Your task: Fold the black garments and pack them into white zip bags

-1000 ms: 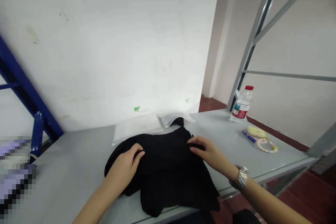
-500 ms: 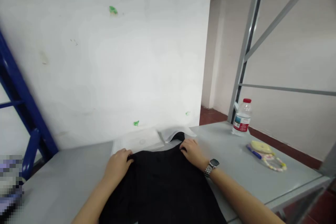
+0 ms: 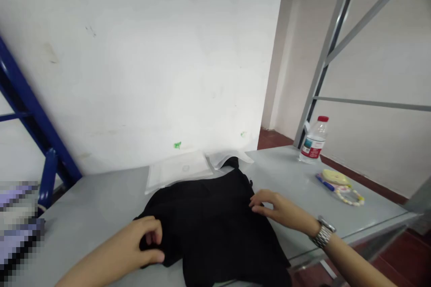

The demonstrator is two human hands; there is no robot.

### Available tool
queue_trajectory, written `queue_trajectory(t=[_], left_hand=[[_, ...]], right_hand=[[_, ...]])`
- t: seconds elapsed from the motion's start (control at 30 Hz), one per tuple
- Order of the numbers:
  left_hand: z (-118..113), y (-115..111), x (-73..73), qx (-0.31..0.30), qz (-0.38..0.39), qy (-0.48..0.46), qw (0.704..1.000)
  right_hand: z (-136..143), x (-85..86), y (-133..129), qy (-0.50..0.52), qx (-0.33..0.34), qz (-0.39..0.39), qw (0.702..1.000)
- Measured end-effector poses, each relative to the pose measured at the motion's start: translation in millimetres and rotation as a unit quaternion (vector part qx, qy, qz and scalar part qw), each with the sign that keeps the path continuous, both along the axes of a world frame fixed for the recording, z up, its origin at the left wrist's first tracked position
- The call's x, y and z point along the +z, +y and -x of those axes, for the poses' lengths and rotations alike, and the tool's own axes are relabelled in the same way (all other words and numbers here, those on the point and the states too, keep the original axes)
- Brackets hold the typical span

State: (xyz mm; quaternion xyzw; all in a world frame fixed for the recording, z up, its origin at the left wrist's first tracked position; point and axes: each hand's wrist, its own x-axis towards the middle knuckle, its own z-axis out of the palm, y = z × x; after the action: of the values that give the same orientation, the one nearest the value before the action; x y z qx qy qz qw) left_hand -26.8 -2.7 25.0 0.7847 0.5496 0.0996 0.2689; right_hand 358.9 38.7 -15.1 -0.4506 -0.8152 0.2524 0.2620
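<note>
A black garment [image 3: 215,219] lies spread on the grey tabletop, its lower part at the near edge and a sleeve-like part out to the left. My left hand [image 3: 144,242] is over that left part, fingers curled and thumb held apart, with no cloth visibly pinched. At the garment's right edge, my right hand [image 3: 276,208] has its fingertips on or just above the cloth, thumb and fingers parted. A watch with a metal band [image 3: 323,232] circles the right wrist. Behind the garment lie a flat white plastic bag [image 3: 178,168] and a smaller white piece [image 3: 225,158], partly over black fabric.
On the right of the table [image 3: 101,206] stand a water bottle [image 3: 313,141] with a red cap, a yellow pouch-like item [image 3: 336,177], a blue pen-like item [image 3: 324,182] and a beaded loop [image 3: 350,198]. A blue frame [image 3: 30,98] rises at left, a grey one [image 3: 326,63] at right.
Both hands have let go of the garment's far corners. My left hand moved nearer and down to the left part; my right slid toward me along the right edge. The view shifted slightly.
</note>
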Motion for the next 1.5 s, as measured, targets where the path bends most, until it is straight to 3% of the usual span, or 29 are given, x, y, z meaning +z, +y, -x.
queue_trajectory(t=[0.1, 0.17, 0.3, 0.37, 0.47, 0.57, 0.63, 0.7, 0.8, 0.87, 0.93, 1.0, 1.13, 1.27, 1.37, 1.43, 1.5], left_hand=[[-25.6, 23.4, 16.1, 0.007, -0.053, 0.006, 0.999], [-49.8, 47.7, 23.4, -0.022, -0.101, -0.003, 0.995], [-84.7, 89.5, 23.4, -0.114, 0.017, 0.005, 0.993], [-89.4, 99.2, 22.1, -0.15, 0.051, 0.019, 0.987], [-86.2, 98.8, 26.7, -0.169, 0.054, 0.045, 0.983], [-80.3, 87.6, 40.9, -0.118, 0.011, 0.037, 0.992], [-77.1, 78.7, 52.9, -0.036, -0.067, 0.013, 0.997], [-74.5, 71.1, 63.0, 0.059, -0.153, -0.009, 0.986], [-70.6, 64.5, 65.1, 0.134, -0.2, -0.107, 0.965], [-67.8, 63.9, 55.3, 0.166, -0.158, -0.259, 0.938], [-65.2, 66.1, 39.0, 0.21, -0.073, -0.428, 0.876], [-63.5, 70.3, 21.4, 0.249, -0.006, -0.535, 0.807], [-64.4, 76.1, 0.0, 0.271, 0.042, -0.605, 0.747], [-66.5, 71.4, 0.1, 0.268, 0.075, -0.655, 0.703], [-66.2, 68.1, 1.6, 0.279, 0.083, -0.704, 0.647], [-65.5, 69.1, -1.2, 0.28, 0.053, -0.737, 0.613], [-65.5, 71.1, -7.0, 0.263, -0.013, -0.754, 0.601]], right_hand=[[15.2, 5.6, 15.7, 0.032, -0.038, -0.035, 0.998], [30.5, 9.4, 28.5, 0.02, 0.0, -0.031, 0.999], [59.7, 19.3, 45.2, -0.153, 0.06, 0.001, 0.986], [68.3, 30.8, 46.9, -0.231, 0.073, -0.056, 0.969], [73.6, 60.5, 40.8, -0.258, 0.101, -0.185, 0.943], [78.6, 95.2, 23.9, -0.284, 0.06, -0.313, 0.904], [86.9, 111.3, 7.6, -0.305, 0.008, -0.384, 0.872], [100.3, 116.6, -10.0, -0.304, -0.023, -0.435, 0.847], [125.7, 103.2, -30.9, -0.273, -0.027, -0.478, 0.834], [141.9, 85.2, -35.5, -0.257, -0.019, -0.487, 0.835], [154.6, 66.2, -30.8, -0.254, -0.004, -0.482, 0.838], [162.8, 49.9, -18.4, -0.262, 0.021, -0.468, 0.844], [168.7, 27.7, 13.6, -0.277, 0.089, -0.448, 0.846], [169.3, 13.6, 33.9, -0.26, 0.088, -0.444, 0.853], [167.9, 8.3, 35.9, -0.238, 0.068, -0.449, 0.859], [166.4, 7.2, 32.2, -0.211, 0.046, -0.428, 0.878], [165.6, 6.9, 26.5, -0.143, 0.011, -0.369, 0.918]])
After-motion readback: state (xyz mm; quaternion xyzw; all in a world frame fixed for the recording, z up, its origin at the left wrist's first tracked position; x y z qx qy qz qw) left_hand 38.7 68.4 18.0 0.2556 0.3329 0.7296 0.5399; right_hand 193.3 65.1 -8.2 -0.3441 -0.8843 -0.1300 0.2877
